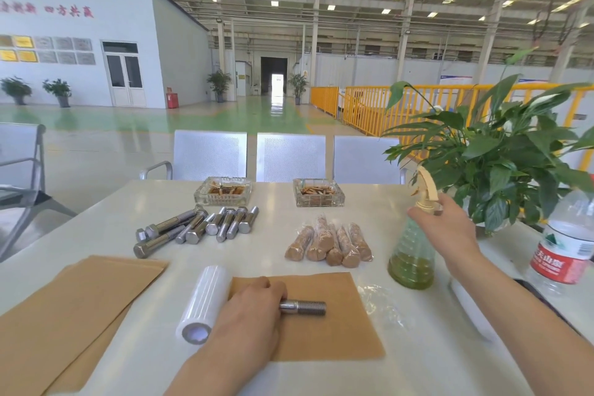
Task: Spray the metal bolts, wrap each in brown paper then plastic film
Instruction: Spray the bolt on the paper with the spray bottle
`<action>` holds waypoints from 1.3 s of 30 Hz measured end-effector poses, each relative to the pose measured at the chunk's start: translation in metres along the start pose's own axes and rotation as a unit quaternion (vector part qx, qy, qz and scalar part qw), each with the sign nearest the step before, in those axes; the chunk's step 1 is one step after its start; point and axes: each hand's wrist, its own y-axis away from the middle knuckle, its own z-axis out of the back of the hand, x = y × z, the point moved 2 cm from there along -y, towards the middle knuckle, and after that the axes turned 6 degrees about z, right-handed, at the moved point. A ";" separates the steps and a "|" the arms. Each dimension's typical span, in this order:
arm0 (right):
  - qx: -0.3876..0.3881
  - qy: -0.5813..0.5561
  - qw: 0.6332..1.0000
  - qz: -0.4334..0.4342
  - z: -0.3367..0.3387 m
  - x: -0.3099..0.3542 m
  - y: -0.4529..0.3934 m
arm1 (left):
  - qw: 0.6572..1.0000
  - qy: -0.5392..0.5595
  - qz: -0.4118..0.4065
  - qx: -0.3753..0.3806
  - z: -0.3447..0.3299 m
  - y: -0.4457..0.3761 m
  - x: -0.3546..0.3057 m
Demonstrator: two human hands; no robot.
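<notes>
L hand point(249, 309) curled over head end of bolt point(303, 307), bolt flat on brown paper sheet point(324, 331), near-centre of counter point(276, 222). R hand point(446, 222) grasping neck of spray bottle point(413, 254), upright, right side. Film roll point(205, 309) just left of L hand. Bare bolts point(196, 227) far-left; wrapped bolts point(331, 243) far-centre. Paper stack point(64, 309) near-left.

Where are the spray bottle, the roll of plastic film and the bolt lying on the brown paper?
spray bottle point(412, 254): head view, on its green body below the right hand's grip.
roll of plastic film point(205, 305): head view, middle of the white roll.
bolt point(310, 308): head view, on the threaded shank.
</notes>
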 end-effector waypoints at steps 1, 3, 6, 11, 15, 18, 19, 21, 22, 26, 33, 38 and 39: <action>0.010 0.000 1.000 0.008 0.000 0.000 0.001 | 1.000 -0.004 -0.002 0.001 0.001 -0.001 0.000; 0.026 -0.007 0.999 0.034 0.002 0.003 0.004 | 1.000 -0.012 -0.005 -0.004 0.004 -0.003 0.000; 0.064 -0.030 0.995 0.069 0.003 0.007 0.009 | 0.999 -0.025 -0.012 -0.016 0.006 -0.004 -0.001; 0.028 -0.054 0.996 0.072 0.004 0.015 0.018 | 0.999 -0.029 -0.015 -0.023 0.007 -0.005 0.001; 0.088 -0.032 0.991 0.096 0.007 0.043 0.040 | 0.999 -0.019 -0.031 -0.010 0.010 -0.005 0.002; 0.224 -0.057 0.972 0.035 -0.001 0.063 0.071 | 0.998 -0.015 -0.038 0.041 0.014 -0.008 0.006; 0.275 -0.050 0.960 0.013 -0.006 0.067 0.085 | 0.997 -0.014 -0.038 0.060 0.016 -0.009 0.007; 0.369 -0.005 0.929 -0.016 -0.016 0.070 0.112 | 0.995 -0.016 -0.037 0.089 0.018 -0.011 0.009; 0.407 0.018 0.913 -0.025 -0.020 0.071 0.125 | 0.994 -0.018 -0.033 0.098 0.019 -0.011 0.009; 0.476 0.049 0.875 -0.080 -0.035 0.066 0.164 | 0.995 -0.044 -0.012 0.092 0.018 -0.009 0.012; 0.448 0.039 0.891 -0.061 -0.040 0.068 0.177 | 0.996 -0.074 -0.001 0.047 0.024 -0.005 0.011; 0.451 0.039 0.891 -0.040 -0.039 0.070 0.178 | 0.996 -0.075 -0.001 0.040 0.023 -0.005 0.013; 0.460 0.030 0.886 -0.047 -0.041 0.072 0.179 | 0.996 -0.075 0.000 0.041 0.022 -0.005 0.013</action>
